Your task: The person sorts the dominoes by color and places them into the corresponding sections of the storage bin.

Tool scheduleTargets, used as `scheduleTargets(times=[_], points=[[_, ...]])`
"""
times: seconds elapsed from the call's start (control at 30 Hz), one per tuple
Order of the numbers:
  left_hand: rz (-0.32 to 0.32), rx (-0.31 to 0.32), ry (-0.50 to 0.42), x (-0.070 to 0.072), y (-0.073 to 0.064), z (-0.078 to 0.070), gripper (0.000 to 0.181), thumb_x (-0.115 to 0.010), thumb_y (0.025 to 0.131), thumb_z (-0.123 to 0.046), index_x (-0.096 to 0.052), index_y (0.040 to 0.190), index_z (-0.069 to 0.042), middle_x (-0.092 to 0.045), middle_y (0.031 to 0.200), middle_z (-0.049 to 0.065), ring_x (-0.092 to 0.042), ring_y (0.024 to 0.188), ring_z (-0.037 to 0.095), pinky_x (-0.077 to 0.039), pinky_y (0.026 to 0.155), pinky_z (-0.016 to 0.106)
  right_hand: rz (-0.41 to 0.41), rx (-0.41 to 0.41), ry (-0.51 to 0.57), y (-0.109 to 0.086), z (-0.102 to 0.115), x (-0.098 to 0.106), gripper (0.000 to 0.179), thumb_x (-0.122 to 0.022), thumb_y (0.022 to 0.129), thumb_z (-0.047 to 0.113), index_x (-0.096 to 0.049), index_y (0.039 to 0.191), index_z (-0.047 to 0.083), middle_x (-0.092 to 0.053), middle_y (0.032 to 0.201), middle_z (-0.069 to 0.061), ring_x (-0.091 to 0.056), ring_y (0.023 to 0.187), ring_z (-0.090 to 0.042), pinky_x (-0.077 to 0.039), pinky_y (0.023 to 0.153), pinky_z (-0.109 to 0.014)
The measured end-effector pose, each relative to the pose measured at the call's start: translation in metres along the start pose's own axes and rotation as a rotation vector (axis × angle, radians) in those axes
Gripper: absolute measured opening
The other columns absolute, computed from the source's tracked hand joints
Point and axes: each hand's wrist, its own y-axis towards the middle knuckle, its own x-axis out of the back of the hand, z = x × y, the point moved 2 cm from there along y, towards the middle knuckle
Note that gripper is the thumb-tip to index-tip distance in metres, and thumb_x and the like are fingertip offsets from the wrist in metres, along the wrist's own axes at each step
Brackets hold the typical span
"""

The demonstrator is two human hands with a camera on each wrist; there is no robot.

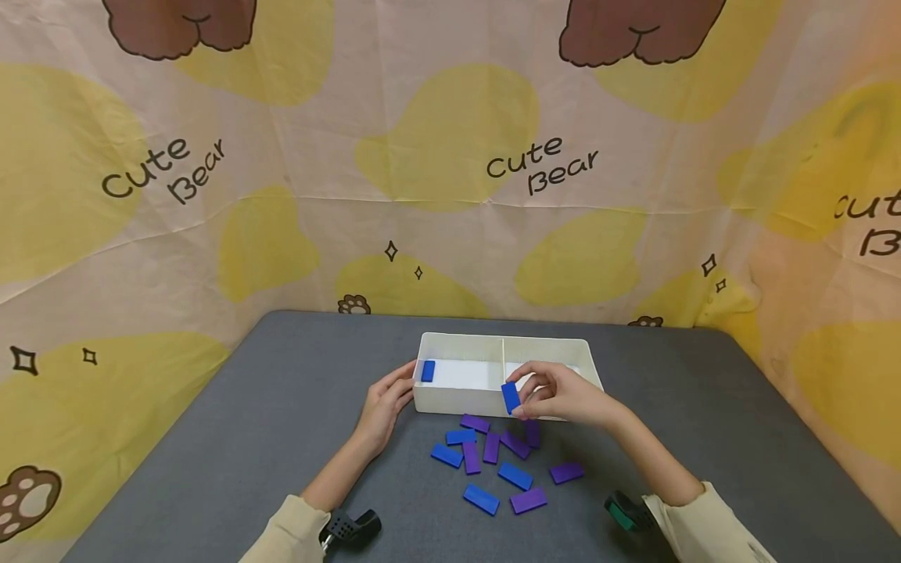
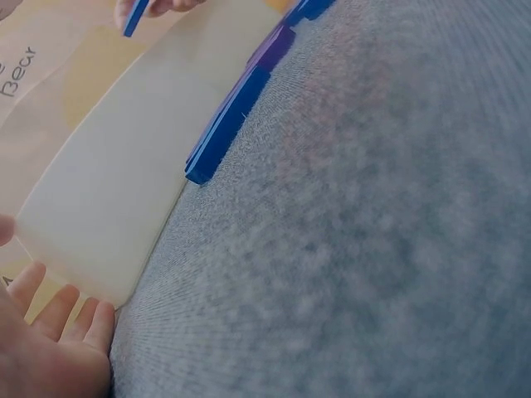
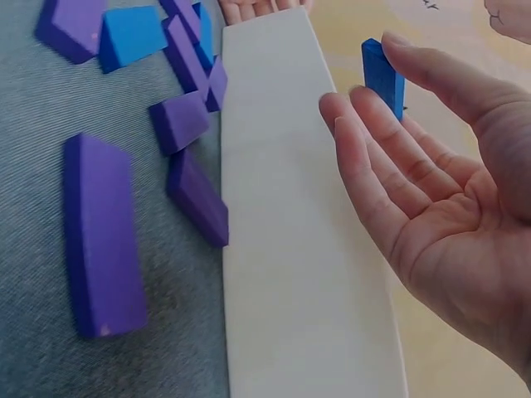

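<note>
A blue block (image 1: pixel 510 398) is pinched between the thumb and fingers of my right hand (image 1: pixel 563 395), above the near wall of a white two-part box (image 1: pixel 457 401). The right wrist view shows the same blue block (image 3: pixel 383 79) held upright at the fingertips. My left hand (image 1: pixel 383 410) rests against the box's left end; in the left wrist view its fingers (image 2: pixel 56 311) lie fairly straight along the box wall (image 2: pixel 124 149). Inside the left compartment, one blue block (image 1: pixel 428 371) stands near the left wall. My right hand partly hides the right compartment.
Several purple blocks (image 1: pixel 528 500) and blue blocks (image 1: pixel 482 500) lie scattered on the grey table (image 1: pixel 281 391) in front of the box, some touching or overlapping. A patterned cloth (image 1: pixel 450 141) hangs behind the table. Black wrist devices (image 1: pixel 626 512) sit on both forearms.
</note>
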Motion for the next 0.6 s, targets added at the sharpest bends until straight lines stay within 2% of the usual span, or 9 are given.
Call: scheduleTargets(times=[0.3,0.6], points=[[-0.012,0.012,-0.016,0.0,0.0,-0.001,0.05,-0.05,0.104,-0.002,-0.046,0.152,0.012,-0.045,0.159,0.029,-0.043,0.148,0.039,-0.049,0.104,0.022,-0.029,0.012,0.017,0.015,0.006,0.002,0.05,-0.079,0.095,0.008,-0.056,0.135,-0.009,-0.076,0.101,-0.013,-0.075,0.093,-0.041,-0.063,0.085,-0.042],[-0.008,0.013,-0.007,0.0,0.0,-0.001,0.05,-0.05,0.104,-0.003,-0.047,0.152,0.011,-0.046,0.16,0.028,-0.043,0.149,0.038,-0.048,0.106,0.024,-0.054,-0.01,0.042,0.029,0.011,0.002,0.053,-0.079,0.094,0.005,-0.054,0.138,-0.008,-0.074,0.103,-0.012,-0.075,0.095,-0.035,-0.063,0.085,-0.038]])
